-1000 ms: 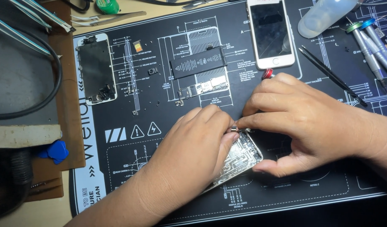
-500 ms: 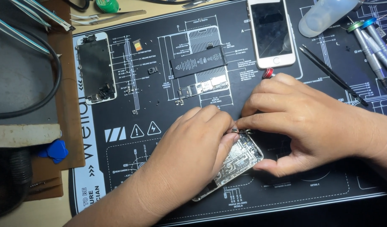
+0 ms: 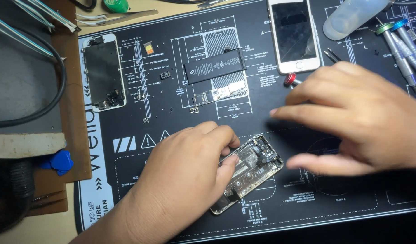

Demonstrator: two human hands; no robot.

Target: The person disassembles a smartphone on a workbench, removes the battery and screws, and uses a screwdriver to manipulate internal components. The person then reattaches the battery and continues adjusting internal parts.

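Note:
An opened phone housing (image 3: 255, 165) with bare gold-coloured internals lies tilted on the black repair mat (image 3: 171, 106). My left hand (image 3: 185, 180) grips its lower left part, thumb and fingertips pressed on the frame. My right hand (image 3: 361, 117) hovers to the right of the housing with its fingers spread and nothing in view between them. A red-capped tool (image 3: 289, 80) pokes out by its index finger, with the shaft hidden under the hand.
On the mat lie a black battery (image 3: 214, 65), a small circuit board (image 3: 221, 94), a detached screen (image 3: 103, 72), tiny screws and a white phone (image 3: 293, 34). Screwdrivers (image 3: 400, 45) and a clear bottle (image 3: 352, 18) sit top right. Tweezers (image 3: 113, 17), a blue pick (image 3: 58, 161) and a black cable (image 3: 58, 90) are on the left.
My right hand has lifted off the housing, moved right and spread its fingers. The housing's upper end is now uncovered. My left hand keeps its grip.

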